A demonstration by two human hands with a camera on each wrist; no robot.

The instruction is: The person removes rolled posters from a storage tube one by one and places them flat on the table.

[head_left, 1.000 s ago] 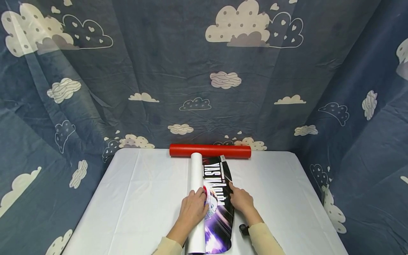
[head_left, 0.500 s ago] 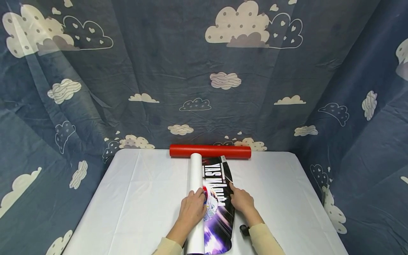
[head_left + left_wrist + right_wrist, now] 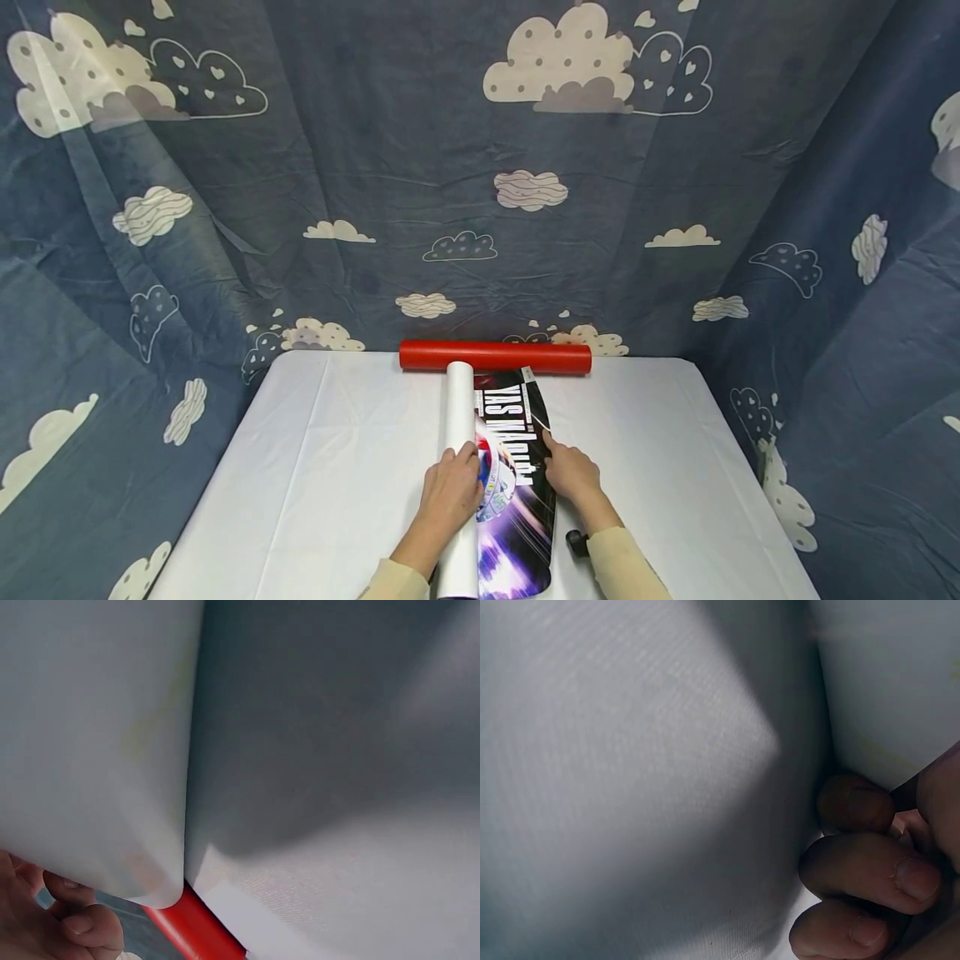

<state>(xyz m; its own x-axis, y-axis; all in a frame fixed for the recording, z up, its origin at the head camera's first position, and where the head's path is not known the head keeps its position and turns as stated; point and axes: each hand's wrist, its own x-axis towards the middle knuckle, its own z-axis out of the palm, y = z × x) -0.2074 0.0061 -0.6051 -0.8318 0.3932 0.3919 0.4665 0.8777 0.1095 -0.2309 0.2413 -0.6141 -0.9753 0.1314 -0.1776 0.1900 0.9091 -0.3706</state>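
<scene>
A poster (image 3: 517, 533) lies lengthwise on the white-covered table, partly unrolled. Its printed face shows black, purple and white lettering, and the rest forms a white roll (image 3: 461, 408) along the left. My left hand (image 3: 448, 492) grips this roll near its middle, fingers over the top. At the poster's right edge my right hand (image 3: 572, 473) pinches the sheet. Curled fingers (image 3: 870, 870) show beside the sheet's pale underside (image 3: 892, 682) in the right wrist view. The left wrist view has fingers (image 3: 90, 922) beside the white paper (image 3: 90, 750); the thumb's hold is partly hidden.
A red tube (image 3: 495, 356) lies crosswise at the table's far edge, just behind the poster. A small black object (image 3: 577, 543) shows by the right wrist. Dark cloud-print fabric (image 3: 465, 167) hangs behind and at both sides of the table (image 3: 337, 467).
The white roll has shifted slightly left with my left hand, and a little more of the printed face shows. My right hand has moved slightly right with the poster's edge.
</scene>
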